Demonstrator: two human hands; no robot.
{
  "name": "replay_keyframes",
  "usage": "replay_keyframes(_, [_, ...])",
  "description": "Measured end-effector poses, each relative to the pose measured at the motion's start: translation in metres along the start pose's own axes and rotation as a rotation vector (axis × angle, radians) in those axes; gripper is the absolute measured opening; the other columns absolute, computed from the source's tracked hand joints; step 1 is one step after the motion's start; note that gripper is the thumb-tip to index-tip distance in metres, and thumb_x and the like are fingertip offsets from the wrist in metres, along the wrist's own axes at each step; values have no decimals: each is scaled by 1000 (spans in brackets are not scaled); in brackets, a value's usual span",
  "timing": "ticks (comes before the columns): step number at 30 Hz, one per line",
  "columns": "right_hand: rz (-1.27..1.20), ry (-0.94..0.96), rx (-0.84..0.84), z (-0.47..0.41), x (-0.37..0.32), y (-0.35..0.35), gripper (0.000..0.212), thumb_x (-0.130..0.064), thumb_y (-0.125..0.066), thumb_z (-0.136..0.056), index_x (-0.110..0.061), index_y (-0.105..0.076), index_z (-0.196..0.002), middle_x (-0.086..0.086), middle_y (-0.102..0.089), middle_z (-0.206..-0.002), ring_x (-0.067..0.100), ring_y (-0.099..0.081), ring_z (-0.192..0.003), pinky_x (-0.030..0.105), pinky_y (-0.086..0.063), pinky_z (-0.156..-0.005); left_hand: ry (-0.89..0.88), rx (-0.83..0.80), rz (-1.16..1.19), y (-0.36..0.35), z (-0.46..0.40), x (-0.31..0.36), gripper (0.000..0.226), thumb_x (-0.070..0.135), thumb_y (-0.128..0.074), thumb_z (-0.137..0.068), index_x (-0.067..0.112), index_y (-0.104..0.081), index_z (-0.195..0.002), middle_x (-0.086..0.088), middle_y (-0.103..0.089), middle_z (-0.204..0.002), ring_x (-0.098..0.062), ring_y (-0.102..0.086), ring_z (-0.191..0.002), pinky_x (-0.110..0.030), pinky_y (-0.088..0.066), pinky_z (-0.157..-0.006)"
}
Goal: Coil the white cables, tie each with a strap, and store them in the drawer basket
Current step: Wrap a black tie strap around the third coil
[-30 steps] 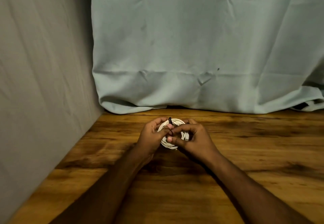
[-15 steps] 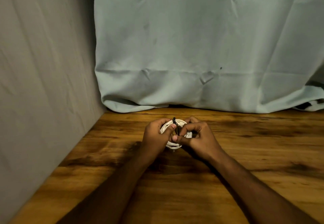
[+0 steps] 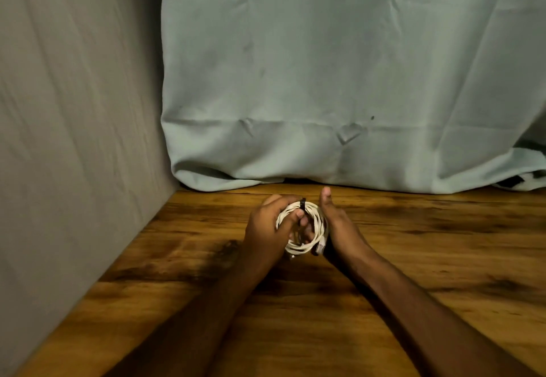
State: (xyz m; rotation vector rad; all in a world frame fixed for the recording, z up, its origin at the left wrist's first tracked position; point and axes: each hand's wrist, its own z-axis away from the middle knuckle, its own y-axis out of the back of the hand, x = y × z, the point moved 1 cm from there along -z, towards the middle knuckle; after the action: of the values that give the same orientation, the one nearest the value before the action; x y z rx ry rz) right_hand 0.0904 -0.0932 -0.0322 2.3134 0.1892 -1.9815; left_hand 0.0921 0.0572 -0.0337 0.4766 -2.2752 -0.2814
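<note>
A grey wall (image 3: 74, 140) borders the wooden bench (image 3: 428, 258) on the left, with a pale green cloth (image 3: 325, 81) hanging behind. Mid-bench, the left hand (image 3: 267, 233) grips the coiled white cable (image 3: 307, 229), thumb on its black strap (image 3: 302, 203). The right hand (image 3: 339, 226) cups the coil's right side, thumb straight.

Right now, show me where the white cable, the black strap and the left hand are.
white cable (image 3: 316, 223), head view, right side of the coil.
black strap (image 3: 302, 203), head view, band at the coil's top.
left hand (image 3: 267, 230), head view, back of the hand.
</note>
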Motion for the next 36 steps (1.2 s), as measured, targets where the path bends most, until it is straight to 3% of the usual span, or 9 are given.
replay_keyframes(5, [9,-80,-90,-4,1,6,93,-77,-23,-97,-6,-77,-72,20,-70,-65,27,-62,-47,25,-41,-41,-154,-6,-103,0,1,7,26,16,-60,-93,11,-72,-115,5,-58,-103,6,-57,-96,-8,-39,-83])
replay_keyframes(9, [-152,-104,-28,0,-5,9,57,-50,-47,-107,-5,-82,-99,20,-75,-84,26,-71,-61,28,-46,-44,-147,-2,-120,2,-1,9,28,21,-59,-94,15,-71,-119,0,-54,-106,-2,-55,-97,-10,-39,-83])
replay_keyframes(12, [-258,-155,-68,3,-11,16,35,-33,-59,-103,-6,-80,-107,20,-77,-105,29,-74,-88,37,-57,-69,-189,-84,-98,-2,2,14,28,22,-61,-94,18,-70,-120,2,-51,-104,0,-54,-97,-10,-39,-82])
replay_keyframes(15, [-381,-175,-43,2,-12,23,27,-21,-71,-92,1,-77,-107,24,-75,-111,37,-73,-102,48,-55,-100,-192,-160,-71,-8,6,19,25,23,-62,-94,17,-71,-118,4,-49,-105,-2,-54,-96,-15,-42,-81])
replay_keyframes(19, [-319,-82,192,0,-13,28,6,-7,-78,-85,-3,-75,-82,19,-73,-79,28,-69,-66,35,-59,-68,-248,-231,-59,-10,9,29,25,17,-63,-96,17,-67,-121,6,-63,-107,0,-59,-99,-18,-45,-84])
replay_keyframes(23, [-233,30,281,-1,-17,29,6,-3,-77,-89,2,-77,-85,29,-77,-92,38,-72,-81,52,-59,-83,-98,-267,-21,-9,7,34,36,22,-64,-95,23,-52,-129,12,-72,-101,2,-65,-94,-18,-49,-79])
replay_keyframes(28, [-86,158,322,2,-21,27,16,-5,-79,-90,-10,-75,-75,12,-77,-72,24,-74,-68,37,-58,-68,-3,-297,4,-11,8,32,26,31,-59,-99,24,-59,-124,13,-69,-105,3,-62,-87,-23,-50,-78])
replay_keyframes(33, [53,249,336,6,-25,21,13,-5,-80,-90,-11,-76,-79,2,-74,-67,15,-71,-58,30,-55,-52,98,-241,69,-14,4,23,14,25,-60,-97,21,-68,-107,8,-74,-85,0,-65,-72,-31,-54,-69])
replay_keyframes(36, [307,386,362,4,-22,18,18,-9,-84,-86,-21,-78,-75,-5,-72,-78,21,-70,-72,39,-58,-63,88,-240,60,-14,2,20,14,25,-59,-96,21,-70,-105,11,-73,-83,2,-64,-72,-26,-51,-68])
